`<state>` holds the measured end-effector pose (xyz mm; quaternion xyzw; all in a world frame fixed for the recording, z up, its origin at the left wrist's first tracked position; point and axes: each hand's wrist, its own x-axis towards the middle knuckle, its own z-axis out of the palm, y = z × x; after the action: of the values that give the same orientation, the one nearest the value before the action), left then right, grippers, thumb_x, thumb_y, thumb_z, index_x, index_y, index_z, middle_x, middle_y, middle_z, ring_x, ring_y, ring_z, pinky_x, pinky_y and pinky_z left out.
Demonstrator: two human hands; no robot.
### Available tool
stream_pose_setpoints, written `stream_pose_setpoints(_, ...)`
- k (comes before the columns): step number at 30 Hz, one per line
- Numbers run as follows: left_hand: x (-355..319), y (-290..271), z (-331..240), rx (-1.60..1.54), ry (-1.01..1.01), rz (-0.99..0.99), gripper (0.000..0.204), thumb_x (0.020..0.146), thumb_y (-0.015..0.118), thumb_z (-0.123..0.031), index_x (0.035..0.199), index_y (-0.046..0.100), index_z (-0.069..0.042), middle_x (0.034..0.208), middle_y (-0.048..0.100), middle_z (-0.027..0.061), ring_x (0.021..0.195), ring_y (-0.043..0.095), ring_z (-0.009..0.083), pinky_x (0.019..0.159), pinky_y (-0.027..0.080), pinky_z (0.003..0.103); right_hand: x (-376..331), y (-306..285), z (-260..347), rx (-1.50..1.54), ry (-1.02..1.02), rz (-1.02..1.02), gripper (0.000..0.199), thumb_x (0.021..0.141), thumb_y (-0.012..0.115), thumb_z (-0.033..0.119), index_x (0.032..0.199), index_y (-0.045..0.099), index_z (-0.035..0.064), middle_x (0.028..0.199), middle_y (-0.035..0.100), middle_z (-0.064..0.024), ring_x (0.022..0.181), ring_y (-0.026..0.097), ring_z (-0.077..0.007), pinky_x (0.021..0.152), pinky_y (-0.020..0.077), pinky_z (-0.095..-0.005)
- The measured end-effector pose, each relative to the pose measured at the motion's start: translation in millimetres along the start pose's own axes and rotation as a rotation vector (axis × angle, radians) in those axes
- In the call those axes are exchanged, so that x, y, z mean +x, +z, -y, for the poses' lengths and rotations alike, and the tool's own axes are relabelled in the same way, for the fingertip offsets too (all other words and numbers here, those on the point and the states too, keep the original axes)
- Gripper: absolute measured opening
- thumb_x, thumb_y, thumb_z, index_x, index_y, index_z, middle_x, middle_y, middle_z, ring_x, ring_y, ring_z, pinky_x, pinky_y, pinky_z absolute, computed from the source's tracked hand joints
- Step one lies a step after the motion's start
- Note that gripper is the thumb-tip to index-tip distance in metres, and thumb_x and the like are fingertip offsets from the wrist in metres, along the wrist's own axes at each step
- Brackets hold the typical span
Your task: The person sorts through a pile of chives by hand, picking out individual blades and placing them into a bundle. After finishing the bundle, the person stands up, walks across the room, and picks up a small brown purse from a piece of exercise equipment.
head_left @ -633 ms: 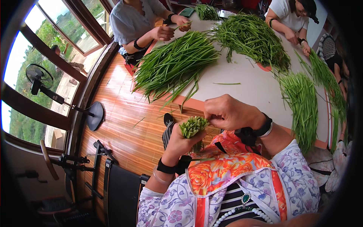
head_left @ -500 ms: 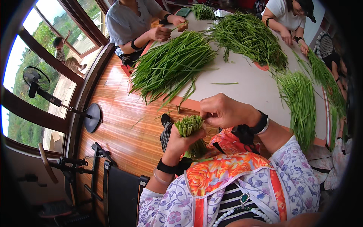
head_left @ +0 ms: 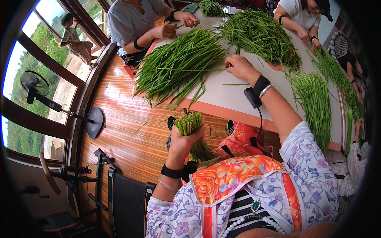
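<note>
Chives (head_left: 189, 123) are standing as a tight bundle in the left hand (head_left: 183, 139), cut ends pointing up, held over the wooden floor (head_left: 127, 119) just below the table (head_left: 234, 93) edge. Fingers are wrapping fully around the stems, the wrist bending upward from a forearm rising from six o'clock. At one o'clock from the bundle, the right hand (head_left: 240, 67) is stretching out over the table, arm nearly straight, palm down, fingers loosely curled and touching the edge of the big pile (head_left: 178, 63); whether they are pinching a stalk cannot be told.
</note>
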<state>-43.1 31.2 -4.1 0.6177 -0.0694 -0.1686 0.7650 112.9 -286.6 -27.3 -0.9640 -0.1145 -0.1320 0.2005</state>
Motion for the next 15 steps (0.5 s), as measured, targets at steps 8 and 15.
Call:
stream_pose_setpoints(8,-1.1,0.5,-6.9,0.274,0.190,-0.031,0.010,0.081,0.070,-0.001,0.090,0.065,-0.001,0.084,0.066,0.0060,0.076,0.063,0.0172,0.070,0.049,0.031,-42.2,-43.4,53.4,0.431,-0.019,-0.040,0.010,0.082,0.065,0.002,0.089,0.062,-0.0036,0.082,0.064,-0.0149,0.078,0.063,-0.0310,0.070,0.0503,-0.0360)
stream_pose_setpoints(15,10.5,27.6,-46.0,0.922,0.633,0.084,0.020,0.075,0.076,-0.005,0.094,0.067,-0.006,0.136,0.058,0.0159,0.136,0.046,0.0334,0.109,0.037,0.048,-77.6,-58.0,126.6,0.288,-0.485,0.091,0.007,0.081,0.067,0.005,0.085,0.062,0.0009,0.083,0.060,-0.0150,0.079,0.061,-0.0351,0.071,0.0497,-0.0409)
